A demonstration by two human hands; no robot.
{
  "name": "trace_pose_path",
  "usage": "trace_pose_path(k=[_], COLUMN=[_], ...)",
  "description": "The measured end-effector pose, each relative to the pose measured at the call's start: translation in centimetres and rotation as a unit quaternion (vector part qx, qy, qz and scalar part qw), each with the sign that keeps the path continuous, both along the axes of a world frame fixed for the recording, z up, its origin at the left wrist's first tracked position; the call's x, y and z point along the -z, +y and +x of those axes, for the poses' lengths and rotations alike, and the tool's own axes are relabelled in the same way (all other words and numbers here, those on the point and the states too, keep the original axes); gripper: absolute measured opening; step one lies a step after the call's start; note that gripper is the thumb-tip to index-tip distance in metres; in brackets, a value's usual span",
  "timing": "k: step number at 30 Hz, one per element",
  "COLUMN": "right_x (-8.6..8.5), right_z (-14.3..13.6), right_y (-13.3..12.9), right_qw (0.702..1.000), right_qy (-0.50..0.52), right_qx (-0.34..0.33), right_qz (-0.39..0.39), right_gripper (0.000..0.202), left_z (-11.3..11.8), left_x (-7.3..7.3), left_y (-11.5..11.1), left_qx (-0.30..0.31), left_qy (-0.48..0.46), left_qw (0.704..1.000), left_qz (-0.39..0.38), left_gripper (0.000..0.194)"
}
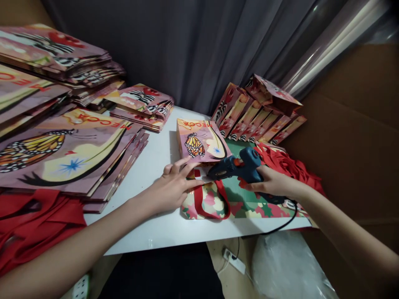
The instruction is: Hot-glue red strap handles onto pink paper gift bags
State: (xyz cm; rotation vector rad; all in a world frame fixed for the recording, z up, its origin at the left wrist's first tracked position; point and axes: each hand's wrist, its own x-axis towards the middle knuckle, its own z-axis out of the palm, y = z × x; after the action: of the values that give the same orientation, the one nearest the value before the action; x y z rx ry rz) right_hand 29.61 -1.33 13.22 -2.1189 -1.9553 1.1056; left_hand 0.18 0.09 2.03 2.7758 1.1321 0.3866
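The right hand (271, 182) is clenched around the grip of a blue glue gun (238, 166), its nozzle aimed left at the near edge of a small butterfly-print paper bag (201, 141) lying on the white tabletop (156, 158). The left hand (173, 187) lies flat with fingers (183, 166) spread and released, pressing down on that edge, which overlaps a floral bag with a red ribbon handle (218, 203). A black cord (280, 224) trails off the front edge. Stacks of flat printed bags (71, 149) sit at left (more folded ones (255, 116) lean by the curtain), and loose red ribbons (286, 162) are heaped behind the gun
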Motion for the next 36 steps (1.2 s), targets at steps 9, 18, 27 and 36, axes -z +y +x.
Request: trace_pose_path(k=[9,18,27,36], right_x=[0.7,1.0,1.8,5.2], right_z=[1.3,2.8,2.7,5.6], right_y=[-0.9,-3.5,-5.3,-7.3], right_qw=[1.000,0.989,0.934,0.880], right_qy=[0.001,0.025,0.221,0.352], right_qx=[-0.008,0.145,0.276,0.318], right_qz=[0.024,0.023,-0.048,0.007], right_gripper=[0.030,0.046,0.049,0.043], left_z=[0.0,0.0,0.0,0.0], left_x=[0.0,-0.1,-0.2,0.7], left_y=[-0.2,-0.2,-0.2,0.1], left_qx=[0.006,0.013,0.007,0.005], left_qy=[-0.010,-0.010,-0.002,0.010], left_qw=[1.000,1.000,1.000,0.998], left_qz=[0.001,-0.008,-0.005,0.067], left_gripper=[0.064,0.062,0.068,0.056])
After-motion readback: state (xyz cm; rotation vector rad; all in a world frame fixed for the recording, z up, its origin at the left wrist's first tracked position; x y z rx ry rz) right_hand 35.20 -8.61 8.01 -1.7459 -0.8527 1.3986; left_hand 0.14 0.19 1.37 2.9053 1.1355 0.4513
